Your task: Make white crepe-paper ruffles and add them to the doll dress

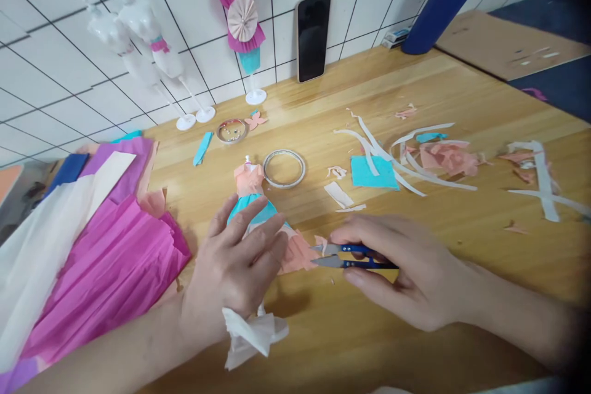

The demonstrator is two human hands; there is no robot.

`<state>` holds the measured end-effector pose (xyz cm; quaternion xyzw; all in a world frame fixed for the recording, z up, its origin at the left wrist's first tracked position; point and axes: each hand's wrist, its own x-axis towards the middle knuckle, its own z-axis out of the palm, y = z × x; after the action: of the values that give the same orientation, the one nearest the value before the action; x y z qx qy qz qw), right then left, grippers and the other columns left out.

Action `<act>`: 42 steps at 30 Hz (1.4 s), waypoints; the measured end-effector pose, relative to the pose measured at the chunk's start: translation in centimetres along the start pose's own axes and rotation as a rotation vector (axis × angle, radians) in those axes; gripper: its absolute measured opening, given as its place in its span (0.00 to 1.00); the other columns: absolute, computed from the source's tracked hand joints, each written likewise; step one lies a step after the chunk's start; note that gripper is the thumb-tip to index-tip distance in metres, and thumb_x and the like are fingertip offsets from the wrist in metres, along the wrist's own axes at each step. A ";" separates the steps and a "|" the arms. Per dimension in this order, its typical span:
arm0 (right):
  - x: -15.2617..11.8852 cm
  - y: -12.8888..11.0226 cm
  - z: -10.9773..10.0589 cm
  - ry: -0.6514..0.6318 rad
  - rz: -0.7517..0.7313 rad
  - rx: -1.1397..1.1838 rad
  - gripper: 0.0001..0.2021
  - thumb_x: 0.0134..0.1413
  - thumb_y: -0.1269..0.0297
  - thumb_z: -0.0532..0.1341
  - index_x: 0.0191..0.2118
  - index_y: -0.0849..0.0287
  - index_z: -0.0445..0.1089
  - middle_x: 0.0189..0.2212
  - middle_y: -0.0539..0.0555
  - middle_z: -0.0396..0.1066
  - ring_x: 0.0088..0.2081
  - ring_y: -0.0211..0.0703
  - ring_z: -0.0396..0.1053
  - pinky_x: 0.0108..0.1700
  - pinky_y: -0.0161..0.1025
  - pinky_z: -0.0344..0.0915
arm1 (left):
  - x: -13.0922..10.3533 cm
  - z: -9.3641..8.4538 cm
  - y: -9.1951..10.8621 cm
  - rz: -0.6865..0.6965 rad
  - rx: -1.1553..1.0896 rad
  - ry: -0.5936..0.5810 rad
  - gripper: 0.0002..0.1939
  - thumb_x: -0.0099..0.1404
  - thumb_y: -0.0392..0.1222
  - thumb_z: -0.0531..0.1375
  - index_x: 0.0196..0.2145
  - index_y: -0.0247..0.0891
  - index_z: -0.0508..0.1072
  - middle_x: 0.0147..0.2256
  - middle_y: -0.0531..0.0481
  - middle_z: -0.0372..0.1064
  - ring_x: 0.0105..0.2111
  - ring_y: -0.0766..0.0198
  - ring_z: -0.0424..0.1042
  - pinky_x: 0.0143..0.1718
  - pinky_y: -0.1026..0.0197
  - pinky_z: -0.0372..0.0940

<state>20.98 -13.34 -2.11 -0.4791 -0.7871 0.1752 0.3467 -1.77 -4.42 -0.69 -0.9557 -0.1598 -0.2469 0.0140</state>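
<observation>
A small mannequin in a peach and turquoise paper dress [250,178] lies on the wooden table. My left hand [244,252] rests over its skirt, fingers bent and pressed onto the paper. Around that wrist hangs a crumpled piece of white paper [258,335]. My right hand [406,271] grips small blue-handled thread snips [355,257], whose parted blades are at the right edge of the peach hem. A little peach scrap sits by the upper blade. The mannequin's lower part is mostly hidden under my left hand.
Magenta crepe paper [120,258] covers the left side. A tape roll [284,168] lies beyond the dress. Turquoise paper [373,172], white strips and peach scraps [450,157] lie right. Mannequins, including a magenta-dressed one [249,61], and a phone [313,37] stand by the tiled wall.
</observation>
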 end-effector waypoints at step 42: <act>2.6 1.4 2.7 0.076 -0.362 -0.271 0.12 0.57 0.71 0.54 0.47 0.66 0.63 0.28 0.55 0.69 0.28 0.42 0.65 0.28 0.38 0.65 | -0.3 0.9 -0.6 -0.133 -0.161 0.018 0.10 0.63 0.35 0.53 0.37 0.39 0.74 0.45 0.46 0.74 0.51 0.53 0.67 0.55 0.46 0.57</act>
<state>19.20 -10.20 -3.86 -0.3787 -0.8629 -0.0154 0.3342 -1.77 -3.80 -1.67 -0.9387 -0.2022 -0.2681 -0.0780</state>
